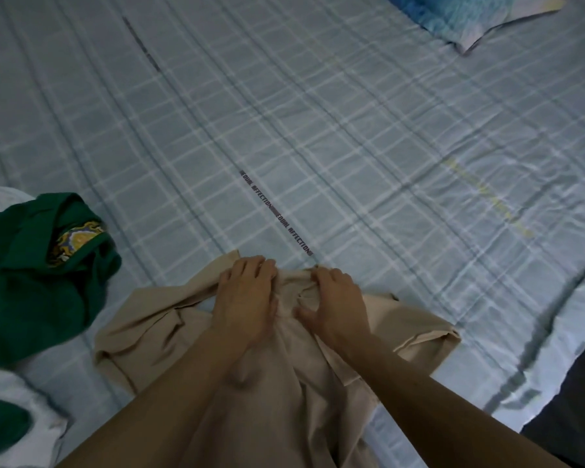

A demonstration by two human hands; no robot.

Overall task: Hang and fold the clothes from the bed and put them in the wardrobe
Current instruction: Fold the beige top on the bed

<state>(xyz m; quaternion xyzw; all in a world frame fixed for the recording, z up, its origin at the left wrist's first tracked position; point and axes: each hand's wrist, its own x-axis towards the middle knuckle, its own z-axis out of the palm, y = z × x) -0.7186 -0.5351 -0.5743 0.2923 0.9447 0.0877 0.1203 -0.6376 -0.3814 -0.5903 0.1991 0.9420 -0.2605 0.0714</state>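
Note:
A beige garment (156, 329) lies crumpled at the near edge of the bed (318, 130), which has a pale blue checked sheet. Both of my hands are on the garment's far end. My left hand (245, 298) lies over the cloth with its fingertips curled into the bunched fabric. My right hand (335, 302) grips a bunch of the same fabric beside it, thumb spread toward the left hand. A green garment (24, 282) with a yellow patterned lining lies in a heap to the left.
A white cloth (24, 430) lies under and in front of the green heap at the lower left. A blue patterned pillow (470, 18) sits at the far right corner. A dark surface (574, 393) borders the bed at the lower right.

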